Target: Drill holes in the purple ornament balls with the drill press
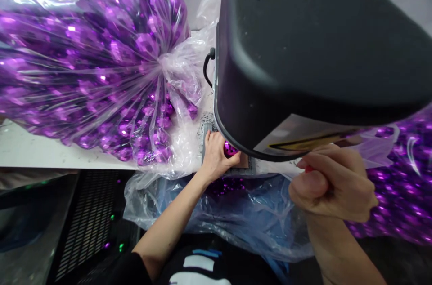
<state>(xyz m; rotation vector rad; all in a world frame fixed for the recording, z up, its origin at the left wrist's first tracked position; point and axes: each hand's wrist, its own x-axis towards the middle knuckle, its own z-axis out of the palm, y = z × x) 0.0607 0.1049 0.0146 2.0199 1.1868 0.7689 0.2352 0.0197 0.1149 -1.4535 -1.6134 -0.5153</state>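
My left hand (218, 152) is closed around a shiny purple mirrored ball (231, 148) on a small grey base plate (247, 163), under the front edge of a black machine housing (303, 51). Part of the ball is hidden by the fingers and the housing. To the right, my right hand (334, 184) makes a fist around a red knob (308, 169), of which only a small piece shows. The fist is just below a yellow warning label (303, 141) on the housing. The housing hides whatever part of the machine is above the ball.
A large clear bag (84, 69) of purple mirrored balls lies on the white table (60, 150) at left. More purple balls (398, 186) are bagged at right. A plastic bag (263, 217) with purple pieces hangs open below the table edge. A black mesh crate (87, 213) stands lower left.
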